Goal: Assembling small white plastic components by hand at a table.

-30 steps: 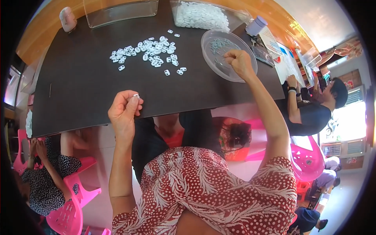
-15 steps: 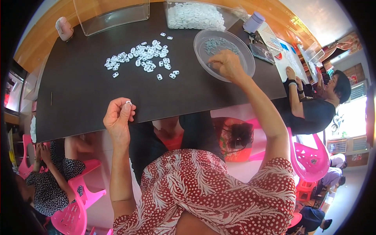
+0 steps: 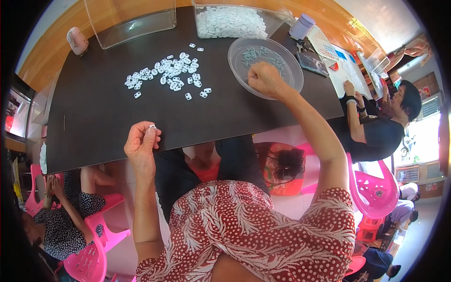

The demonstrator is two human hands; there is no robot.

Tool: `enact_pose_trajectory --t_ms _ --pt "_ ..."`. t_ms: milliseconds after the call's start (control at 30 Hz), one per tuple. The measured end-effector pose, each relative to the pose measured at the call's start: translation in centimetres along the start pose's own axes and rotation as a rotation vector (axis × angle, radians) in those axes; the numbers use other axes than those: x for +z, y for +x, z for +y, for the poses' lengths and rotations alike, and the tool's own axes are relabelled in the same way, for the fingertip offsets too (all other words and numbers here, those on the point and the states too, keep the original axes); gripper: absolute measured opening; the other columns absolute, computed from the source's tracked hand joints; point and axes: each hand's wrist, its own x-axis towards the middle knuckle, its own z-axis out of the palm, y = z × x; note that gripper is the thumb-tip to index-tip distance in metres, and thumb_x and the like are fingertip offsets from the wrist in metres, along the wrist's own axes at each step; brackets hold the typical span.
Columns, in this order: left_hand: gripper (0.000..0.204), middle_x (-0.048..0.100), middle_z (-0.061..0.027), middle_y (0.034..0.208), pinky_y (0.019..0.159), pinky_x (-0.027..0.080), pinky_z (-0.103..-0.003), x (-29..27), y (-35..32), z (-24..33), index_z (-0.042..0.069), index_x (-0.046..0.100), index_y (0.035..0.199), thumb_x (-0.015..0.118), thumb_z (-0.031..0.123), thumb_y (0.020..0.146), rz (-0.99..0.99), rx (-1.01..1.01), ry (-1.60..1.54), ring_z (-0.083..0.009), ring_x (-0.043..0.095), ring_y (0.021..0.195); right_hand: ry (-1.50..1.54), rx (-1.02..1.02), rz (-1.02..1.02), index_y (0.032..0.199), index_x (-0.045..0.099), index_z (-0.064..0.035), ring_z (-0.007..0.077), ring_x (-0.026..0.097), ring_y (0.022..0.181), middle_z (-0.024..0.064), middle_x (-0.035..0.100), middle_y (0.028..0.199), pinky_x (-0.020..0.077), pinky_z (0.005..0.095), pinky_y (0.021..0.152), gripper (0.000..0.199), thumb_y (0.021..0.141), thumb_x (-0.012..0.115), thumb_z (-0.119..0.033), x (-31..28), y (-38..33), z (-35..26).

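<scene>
White piece [image 3: 152, 126] stays in pinched left hand [image 3: 141, 143]; right hand [image 3: 266, 80] curls tighter, contents unclear.

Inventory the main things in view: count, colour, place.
Table: 1, dark brown, centre
Small two-holed pieces: many, white, loose mid-table
Bin of white pieces: 1, clear, far edge
Rectangular bin: 1, clear, far left
Round tray: 1, translucent, table's right
Slender bits: many, grey-green, inside round tray
Rounded object: 1, pink, far left corner
Lidded container: 1, lilac, far right
Phone: 1, dark, right of round tray
Chairs: at least three, pink, both sides
Patterned seat: 1, red, right of the legs
Other people: several, dark or patterned clothes, left and right
Patterned top: 1, red and white, bottom centre
Left hand: 1, bare, near edge, pinching a white piece
Right hand: 1, bare, over round tray
</scene>
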Motion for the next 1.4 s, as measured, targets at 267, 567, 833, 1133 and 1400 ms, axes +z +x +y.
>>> enact_pose_trajectory --t_ms 267,567,833,1133,1400 --pt "0.01 0.061 -0.0038 0.077 0.052 0.039 -0.016 0.2 0.2 0.4 0.0 0.059 0.094 0.058 0.009 0.088 0.006 -0.008 -0.013 -0.0047 0.051 0.061 0.402 0.114 0.104 0.077 0.061 -0.0006 0.0086 0.052 0.065 0.0021 0.057 0.069 0.043 0.0238 0.06 0.01 0.072 0.064 -0.009 -1.5 -0.2 -1.6" --pt "0.008 0.062 -0.002 0.079 0.055 0.043 -0.019 2.9 1.7 2.1 0.002 0.061 0.092 0.058 0.006 0.085 -0.027 -0.054 0.051 -0.0058 0.054 0.065 0.785 0.091 -0.076 0.079 0.062 -0.0015 0.003 0.049 0.065 -0.0021 0.058 0.072 0.0402 0.0177 0.059 0.007 0.075 0.067 -0.005 0.3 1.5 -11.3" --pt "0.022 0.054 -0.0064 0.068 0.052 0.044 -0.031 3.8 4.1 0.9 0.004 0.062 0.089 0.065 -0.006 0.07 -0.036 0.813 0.821 -0.0202 0.054 0.061 0.957 -0.009 -0.223 0.09 0.057 0.0036 0.0075 0.057 0.069 0.0042 0.06 0.075 0.0457 0.0212 0.061 0.017 0.076 0.065 -0.001 4.7 3.6 -14.8" --pt "0.018 0.048 -0.0055 0.063 0.051 0.045 -0.033 2.4 5.5 1.1 0.006 0.06 0.081 0.065 -0.003 0.066 -0.12 0.866 0.989 -0.0218 0.053 0.059 1.058 0.089 -0.389 0.094 0.057 0.0026 0.0088 0.057 0.071 0.0045 0.061 0.079 0.0456 0.0215 0.062 0.021 0.076 0.067 -0.002 4.8 4.7 -15.3" --pt "0.011 0.057 -0.0097 0.069 0.058 0.047 -0.038 1.3 6.7 0.8 0.004 0.06 0.08 0.062 0.0 0.069 -0.238 0.677 0.923 -0.0267 0.059 0.066 0.874 -0.067 -0.302 0.091 0.056 0.0038 0.0106 0.059 0.07 0.0059 0.061 0.077 0.0484 0.0238 0.064 0.019 0.073 0.063 0.005 6.1 5.0 -15.7"
